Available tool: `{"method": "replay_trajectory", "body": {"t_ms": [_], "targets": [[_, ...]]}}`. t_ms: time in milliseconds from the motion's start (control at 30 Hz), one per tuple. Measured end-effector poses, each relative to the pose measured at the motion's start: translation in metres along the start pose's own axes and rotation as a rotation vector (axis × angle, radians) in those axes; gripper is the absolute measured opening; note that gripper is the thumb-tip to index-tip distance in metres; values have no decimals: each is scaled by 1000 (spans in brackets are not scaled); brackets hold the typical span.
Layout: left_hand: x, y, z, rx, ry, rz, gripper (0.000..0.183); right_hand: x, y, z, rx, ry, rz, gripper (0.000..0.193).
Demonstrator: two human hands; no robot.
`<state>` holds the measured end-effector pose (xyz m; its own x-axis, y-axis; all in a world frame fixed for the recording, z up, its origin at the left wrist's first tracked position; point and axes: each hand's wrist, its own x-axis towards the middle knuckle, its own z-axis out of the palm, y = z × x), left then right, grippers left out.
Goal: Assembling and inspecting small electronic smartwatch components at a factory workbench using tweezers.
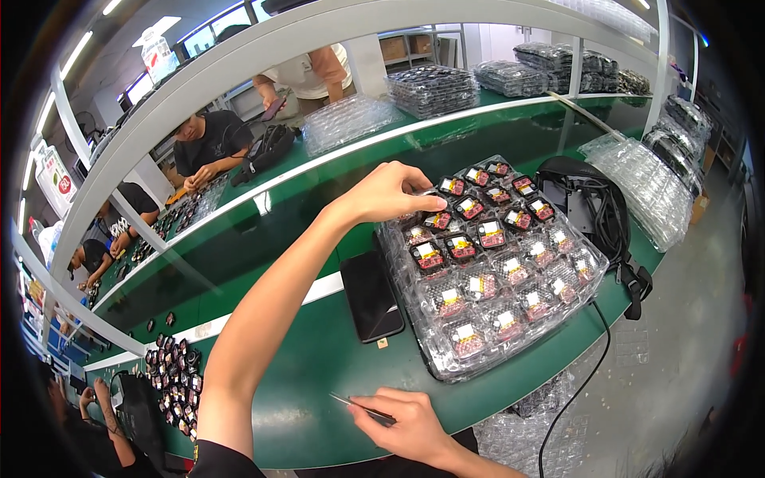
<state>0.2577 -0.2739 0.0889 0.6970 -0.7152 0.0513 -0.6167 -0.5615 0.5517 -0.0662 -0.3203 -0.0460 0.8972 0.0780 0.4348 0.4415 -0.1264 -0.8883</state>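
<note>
My left hand (390, 193) reaches over a clear plastic blister tray (446, 362) on the green bench, fingertips pinched on a small black part with a red and yellow label (437, 221) in the tray's near-left rows. Several like parts (492, 234) fill the uncovered pockets, and the lower rows lie under clear film. My right hand (402, 422) rests near the bench's front edge, closed on thin metal tweezers (358, 405) that point left.
A black phone (371, 296) lies left of the tray. A black bag with straps (594, 209) sits behind it. Loose black parts (177, 370) pile at far left. Stacks of clear trays (649, 187) line the right and the shelf. Other people work along the bench at upper left.
</note>
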Motion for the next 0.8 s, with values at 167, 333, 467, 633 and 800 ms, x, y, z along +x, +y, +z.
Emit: {"method": "replay_trajectory", "body": {"t_ms": [167,333,467,633,800], "targets": [[2,-6,1,5,31,34,74,0,1,0,18,-1,5,18],[4,-10,0,27,22,49,71,-1,4,1,23,6,-13,18],[3,-8,2,17,15,40,70,-1,5,1,22,10,-18,18],[-4,-13,5,-190,32,23,55,-1,4,2,13,1,-3,17],[-40,-43,-9,-154,214,12,51,2,-5,2,24,-26,39,17]]}}
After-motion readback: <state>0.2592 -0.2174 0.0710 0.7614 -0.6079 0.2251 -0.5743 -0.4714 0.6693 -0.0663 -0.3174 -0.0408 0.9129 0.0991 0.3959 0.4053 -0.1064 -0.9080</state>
